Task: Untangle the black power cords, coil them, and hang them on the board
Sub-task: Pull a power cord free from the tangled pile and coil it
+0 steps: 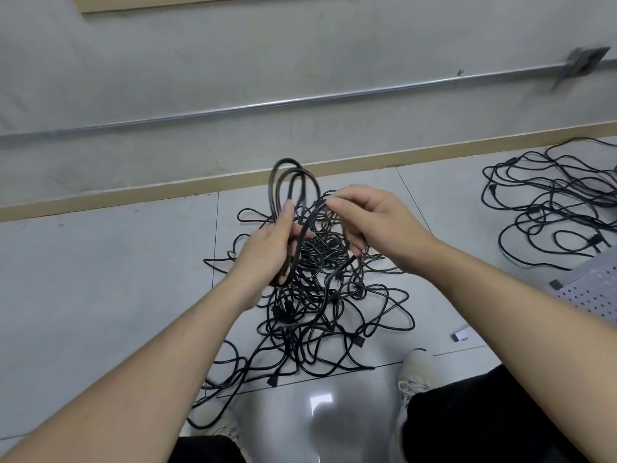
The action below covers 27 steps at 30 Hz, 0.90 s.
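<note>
- Grey floor tiles [100,279] fill the lower frame, with a tan baseboard [167,192] and a grey wall carrying a metal conduit [267,103] across the upper half.
- Left hand [270,248], centre frame, grips a coiled black cord [290,182] whose loops stand up above the fist, fingers curled round the bundle.
- Right hand [370,218], just right of centre, pinches a strand of that same cord between thumb and forefinger; the other fingers are curled round the strand running down.
- A plug end [335,274] dangles below the right hand, over the pile.
- Down on the floor, under both hands, sits the big tangled heap of black cords [317,312], strands spilling toward the lower left.
- Second loose tangle [551,208] lies at the right edge, well apart from the main heap.
- Corner of a perforated board [591,289] shows at the right edge, lying low by the floor.
- Pale shoes [414,372] and dark trousers at the bottom of the frame.
</note>
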Motion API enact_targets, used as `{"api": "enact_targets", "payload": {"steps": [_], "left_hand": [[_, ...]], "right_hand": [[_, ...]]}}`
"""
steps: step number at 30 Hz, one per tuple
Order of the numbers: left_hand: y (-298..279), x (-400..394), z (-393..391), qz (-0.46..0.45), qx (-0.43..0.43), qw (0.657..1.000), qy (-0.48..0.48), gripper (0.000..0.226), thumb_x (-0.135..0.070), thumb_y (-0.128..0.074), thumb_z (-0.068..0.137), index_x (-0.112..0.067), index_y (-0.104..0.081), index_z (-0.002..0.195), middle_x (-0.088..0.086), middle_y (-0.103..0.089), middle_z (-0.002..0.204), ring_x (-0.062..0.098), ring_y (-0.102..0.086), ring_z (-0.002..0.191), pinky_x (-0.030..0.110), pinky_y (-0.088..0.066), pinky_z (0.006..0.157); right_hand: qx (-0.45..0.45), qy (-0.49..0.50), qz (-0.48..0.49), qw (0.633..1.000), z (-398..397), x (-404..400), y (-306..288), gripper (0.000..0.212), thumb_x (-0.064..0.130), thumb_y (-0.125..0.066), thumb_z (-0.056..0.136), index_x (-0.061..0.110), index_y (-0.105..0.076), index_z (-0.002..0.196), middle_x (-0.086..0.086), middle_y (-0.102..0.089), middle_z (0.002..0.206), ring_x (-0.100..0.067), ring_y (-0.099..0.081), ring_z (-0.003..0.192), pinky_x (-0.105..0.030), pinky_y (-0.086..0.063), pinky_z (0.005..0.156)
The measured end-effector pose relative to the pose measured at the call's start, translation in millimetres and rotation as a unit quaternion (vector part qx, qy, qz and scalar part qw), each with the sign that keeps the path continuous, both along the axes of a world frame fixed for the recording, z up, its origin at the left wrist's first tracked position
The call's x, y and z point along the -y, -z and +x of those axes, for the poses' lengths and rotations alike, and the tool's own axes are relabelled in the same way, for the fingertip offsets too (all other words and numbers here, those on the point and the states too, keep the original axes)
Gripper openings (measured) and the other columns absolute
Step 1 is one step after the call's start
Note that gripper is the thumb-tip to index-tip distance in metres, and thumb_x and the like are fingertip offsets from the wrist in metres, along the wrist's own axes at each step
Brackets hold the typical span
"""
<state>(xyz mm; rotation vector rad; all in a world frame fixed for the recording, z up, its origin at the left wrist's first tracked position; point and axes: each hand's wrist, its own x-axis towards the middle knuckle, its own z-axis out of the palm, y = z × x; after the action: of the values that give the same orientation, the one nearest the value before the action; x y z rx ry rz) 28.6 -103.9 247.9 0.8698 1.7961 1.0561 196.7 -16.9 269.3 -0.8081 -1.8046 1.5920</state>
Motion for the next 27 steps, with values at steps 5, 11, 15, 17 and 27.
{"api": "enact_targets", "payload": {"steps": [5,11,15,17,27], "left_hand": [[-2.0,4.4,13.4,0.037,-0.011,0.995,0.092,0.060,-0.081,-0.052,0.081,-0.024,-0.072,0.078,-0.008,-0.061,0.070,0.005,-0.051,0.054,0.031,-0.039,0.062],[12.3,1.1,11.4,-0.006,-0.082,0.992,0.091,0.053,-0.051,-0.052,0.101,-0.019,-0.058,0.059,-0.008,-0.058,0.056,0.010,-0.047,0.047,0.030,-0.037,0.058],[12.1,-0.5,-1.1,-0.015,-0.056,0.996,0.065,0.059,-0.059,-0.051,0.100,-0.020,-0.053,0.055,-0.002,-0.060,0.063,0.016,-0.051,0.056,0.036,-0.041,0.068],[9.2,0.3,1.1,-0.021,-0.035,0.994,0.102,0.058,-0.058,-0.048,0.101,-0.019,-0.050,0.058,0.001,-0.062,0.065,0.015,-0.050,0.052,0.034,-0.043,0.064],[5.6,7.8,16.3,0.041,-0.047,0.977,0.205,0.055,-0.069,-0.046,0.090,-0.025,-0.058,0.058,0.014,-0.058,0.073,0.015,-0.051,0.056,0.038,-0.046,0.066]], "right_hand": [[0.017,0.091,0.017,0.996,-2.1,-7.8,4.3,0.025,0.024,-0.074,0.094,0.013,-0.058,0.078,-0.002,-0.049,0.056,-0.017,-0.047,0.037,-0.028,-0.043,0.042],[0.147,0.043,-0.081,0.985,2.2,-15.2,2.9,0.045,0.046,-0.076,0.088,0.020,-0.045,0.070,0.002,-0.044,0.052,-0.016,-0.045,0.045,-0.029,-0.042,0.053],[0.063,0.008,-0.075,0.995,7.6,-20.2,-3.6,0.020,0.024,-0.070,0.095,0.016,-0.068,0.077,0.008,-0.045,0.058,-0.010,-0.035,0.052,-0.021,-0.031,0.049],[0.016,0.055,-0.038,0.998,5.3,-16.8,-3.8,0.015,0.022,-0.072,0.094,0.018,-0.073,0.079,0.007,-0.050,0.063,-0.010,-0.039,0.055,-0.024,-0.032,0.054],[-0.029,0.146,-0.001,0.989,-5.9,-10.2,3.9,0.019,0.031,-0.070,0.096,0.026,-0.052,0.092,-0.001,-0.070,0.084,-0.019,-0.064,0.079,-0.045,-0.057,0.075]]}}
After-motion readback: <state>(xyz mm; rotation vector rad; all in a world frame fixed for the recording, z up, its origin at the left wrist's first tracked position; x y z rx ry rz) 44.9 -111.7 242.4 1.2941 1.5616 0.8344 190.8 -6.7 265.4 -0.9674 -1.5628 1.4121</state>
